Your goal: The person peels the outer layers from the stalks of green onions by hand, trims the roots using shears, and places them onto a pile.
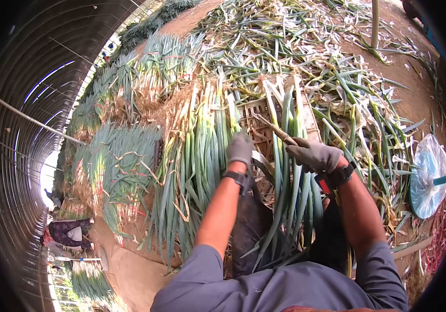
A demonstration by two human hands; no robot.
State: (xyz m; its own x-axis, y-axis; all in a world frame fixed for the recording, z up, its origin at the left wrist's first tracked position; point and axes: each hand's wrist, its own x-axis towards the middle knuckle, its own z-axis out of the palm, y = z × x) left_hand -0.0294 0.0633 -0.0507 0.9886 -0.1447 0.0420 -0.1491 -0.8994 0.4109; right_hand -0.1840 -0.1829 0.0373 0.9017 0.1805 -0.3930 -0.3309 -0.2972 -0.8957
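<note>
Gloved in grey, my left hand (239,149) is closed at the right edge of a heap of green onions (206,151); what its fingers hold is hidden. My right hand (314,155), also gloved, is wrapped round a thin brown stick-like tool (275,129) that points up and left. Between the hands, long green onions (284,171) lie across a pale plastic crate (306,112), their white ends away from me and their leaves hanging toward my lap.
Loose leaves (348,78) cover the ground ahead and right. Bundled onions (129,166) lie in rows at left. A bag-covered blue disc (427,177) and red ties (441,234) are at right. Another person (69,233) bends at far left. A post (375,26) stands ahead.
</note>
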